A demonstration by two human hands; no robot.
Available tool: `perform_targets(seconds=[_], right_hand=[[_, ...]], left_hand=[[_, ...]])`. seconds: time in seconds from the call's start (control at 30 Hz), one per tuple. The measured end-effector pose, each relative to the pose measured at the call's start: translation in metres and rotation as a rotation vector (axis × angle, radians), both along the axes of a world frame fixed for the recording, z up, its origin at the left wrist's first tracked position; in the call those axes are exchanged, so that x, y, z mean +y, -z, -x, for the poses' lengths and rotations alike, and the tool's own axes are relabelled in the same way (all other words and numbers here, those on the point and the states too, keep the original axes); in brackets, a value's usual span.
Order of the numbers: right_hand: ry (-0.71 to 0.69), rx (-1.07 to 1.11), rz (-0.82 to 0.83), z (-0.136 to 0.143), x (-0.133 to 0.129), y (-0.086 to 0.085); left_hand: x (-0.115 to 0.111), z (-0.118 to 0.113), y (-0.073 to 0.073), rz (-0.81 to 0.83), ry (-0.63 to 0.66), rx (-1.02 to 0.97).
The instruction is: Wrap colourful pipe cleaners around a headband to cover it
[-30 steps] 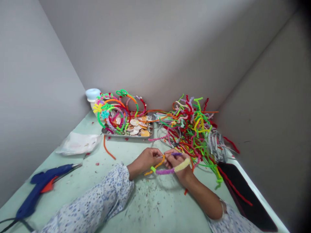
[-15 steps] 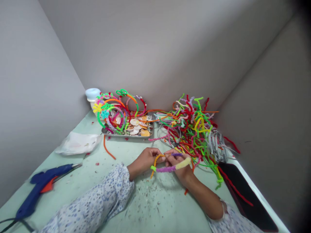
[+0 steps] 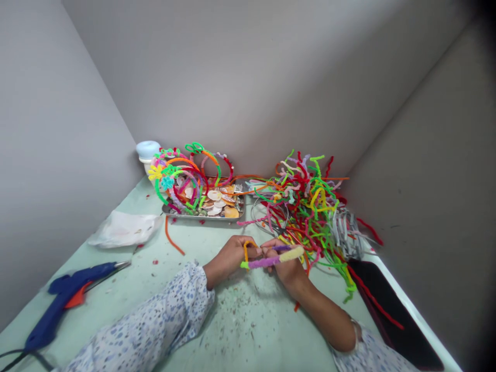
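Note:
Between my hands, above the table, is a loop wrapped in pipe cleaner (image 3: 264,262) with purple, pale yellow, violet and green sections. An orange pipe cleaner (image 3: 246,251) bends up from its green part beside my left fingers. My left hand (image 3: 237,257) pinches at the orange strand, its fingertips meeting those of the other hand. My right hand (image 3: 289,268) is closed round the loop's far side, the pale yellow part lying across its back. What exactly sits between the touching fingertips is hidden.
A metal tray (image 3: 205,217) holds shells, with decorated headbands (image 3: 182,178) on it. Tangled pipe cleaners (image 3: 310,201) heap at the back right. A blue glue gun (image 3: 65,297) lies left, near a plastic bag (image 3: 126,229). A dark phone-like slab (image 3: 395,310) lies right.
The orange pipe cleaner's loose end, which hung below the green part, no longer shows there. The loop has tilted flatter, and my hands have stayed nearly in place.

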State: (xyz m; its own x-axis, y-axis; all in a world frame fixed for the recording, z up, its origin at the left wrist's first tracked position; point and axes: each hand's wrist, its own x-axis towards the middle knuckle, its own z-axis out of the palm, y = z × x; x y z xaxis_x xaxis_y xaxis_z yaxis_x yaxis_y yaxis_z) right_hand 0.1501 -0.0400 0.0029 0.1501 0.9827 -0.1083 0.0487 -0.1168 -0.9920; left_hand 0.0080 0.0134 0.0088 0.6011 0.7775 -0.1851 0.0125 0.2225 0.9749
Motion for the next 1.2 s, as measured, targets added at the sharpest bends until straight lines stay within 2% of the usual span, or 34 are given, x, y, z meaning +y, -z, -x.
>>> perform_targets(seconds=[0.17, 0.33, 0.57, 0.83, 1.0, 1.2], right_hand=[[-0.001, 0.014, -0.034, -0.003, -0.001, 0.002], [-0.013, -0.01, -0.056, -0.005, -0.001, 0.004], [-0.01, 0.004, -0.054, -0.002, 0.0, 0.005], [-0.035, 0.01, -0.058, -0.002, -0.002, 0.008], [-0.011, 0.013, -0.001, -0.002, -0.001, 0.012], [-0.009, -0.022, -0.001, -0.002, 0.0, 0.015]], left_hand=[[0.001, 0.002, -0.003, -0.022, 0.058, 0.046], [0.003, 0.004, -0.005, -0.038, 0.012, 0.076], [0.004, 0.002, -0.001, -0.022, -0.002, 0.099], [-0.002, 0.004, -0.007, -0.056, -0.006, 0.108], [0.0, 0.004, -0.003, -0.149, -0.042, 0.127], [0.002, 0.006, -0.006, -0.125, -0.008, 0.113]])
